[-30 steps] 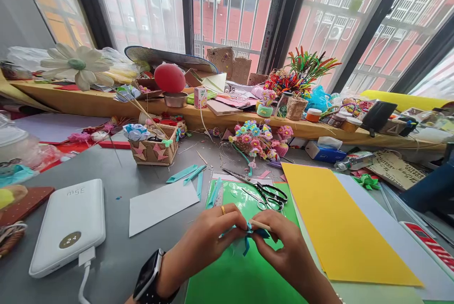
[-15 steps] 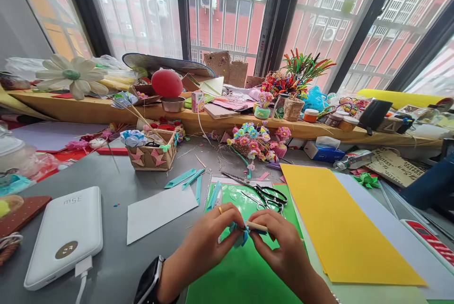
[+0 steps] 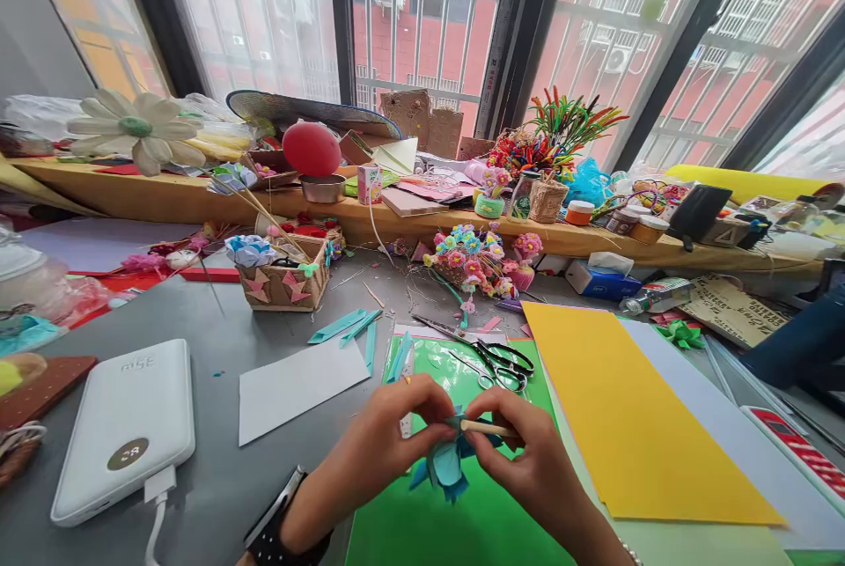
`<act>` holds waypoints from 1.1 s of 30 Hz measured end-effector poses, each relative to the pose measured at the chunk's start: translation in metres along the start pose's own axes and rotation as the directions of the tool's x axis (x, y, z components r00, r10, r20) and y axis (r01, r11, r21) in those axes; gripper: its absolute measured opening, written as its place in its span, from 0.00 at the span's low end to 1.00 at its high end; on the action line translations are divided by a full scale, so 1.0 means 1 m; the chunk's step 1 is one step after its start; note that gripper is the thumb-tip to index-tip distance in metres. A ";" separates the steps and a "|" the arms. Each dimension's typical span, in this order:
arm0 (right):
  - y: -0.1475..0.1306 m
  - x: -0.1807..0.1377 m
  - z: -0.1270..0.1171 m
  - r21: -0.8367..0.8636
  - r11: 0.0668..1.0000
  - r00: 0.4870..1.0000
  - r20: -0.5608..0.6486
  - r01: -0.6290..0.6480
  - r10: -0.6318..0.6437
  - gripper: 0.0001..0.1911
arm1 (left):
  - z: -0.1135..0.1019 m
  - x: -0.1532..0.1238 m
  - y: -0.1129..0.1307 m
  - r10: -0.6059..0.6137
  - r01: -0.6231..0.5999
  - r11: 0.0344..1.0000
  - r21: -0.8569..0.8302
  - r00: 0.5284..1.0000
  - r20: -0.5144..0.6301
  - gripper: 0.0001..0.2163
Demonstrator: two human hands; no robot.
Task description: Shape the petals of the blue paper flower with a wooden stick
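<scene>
Thumb and fingers of my left hand [image 3: 406, 421] pinch the top of a blue paper flower [image 3: 446, 463], whose folded petals hang below the fingertips. My right hand [image 3: 518, 438] grips a short pale wooden stick [image 3: 485, 429], its tip against the paper beside the left fingertips. Both hands hover over a green sheet [image 3: 422, 526]. Just beyond them lie black-handled scissors [image 3: 502, 362] with a smaller pair beside them. Folded blue paper strips [image 3: 336, 326] and a white paper piece [image 3: 300, 390] rest to the left.
A white power bank [image 3: 125, 425] with a cable lies at the left. Yellow sheets [image 3: 634, 416] cover the right side. Behind stand a cardboard basket [image 3: 287, 289] and a bunch of crocheted flowers [image 3: 472, 262]. A cluttered shelf [image 3: 396, 230] runs along the windows.
The blue paper flower has turned in my fingers, and its petals now show hanging below the hands. Both hands stay close together in nearly the same place.
</scene>
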State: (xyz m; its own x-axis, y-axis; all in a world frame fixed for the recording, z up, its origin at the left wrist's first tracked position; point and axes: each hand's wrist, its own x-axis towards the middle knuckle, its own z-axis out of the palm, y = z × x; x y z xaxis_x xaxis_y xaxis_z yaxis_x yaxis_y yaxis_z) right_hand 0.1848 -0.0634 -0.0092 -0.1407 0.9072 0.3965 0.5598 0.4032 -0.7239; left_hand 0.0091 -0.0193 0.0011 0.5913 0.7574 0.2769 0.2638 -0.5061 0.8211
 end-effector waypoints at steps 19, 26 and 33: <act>0.003 0.000 -0.006 -0.010 0.997 0.990 0.116 -0.074 0.074 0.05 | 0.001 0.006 -0.002 -0.155 0.169 0.966 -0.194 0.984 0.085 0.02; 0.003 0.000 -0.004 -0.030 0.997 0.993 0.097 -0.065 0.068 0.04 | 0.001 0.005 -0.003 -0.105 0.110 0.992 -0.065 0.991 0.079 0.03; 0.004 0.003 -0.001 -0.024 1.000 1.000 0.027 -0.008 0.009 0.04 | 0.002 0.005 -0.003 -0.112 0.113 0.992 -0.052 0.993 0.038 0.05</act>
State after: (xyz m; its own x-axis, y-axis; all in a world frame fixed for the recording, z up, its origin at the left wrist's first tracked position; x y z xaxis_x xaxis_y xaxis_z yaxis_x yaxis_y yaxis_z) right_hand 0.1871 -0.0594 -0.0106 -0.1576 0.9137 0.3746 0.5800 0.3926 -0.7137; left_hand 0.0127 -0.0148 -0.0013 0.5866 0.7930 0.1644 0.2890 -0.3946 0.8722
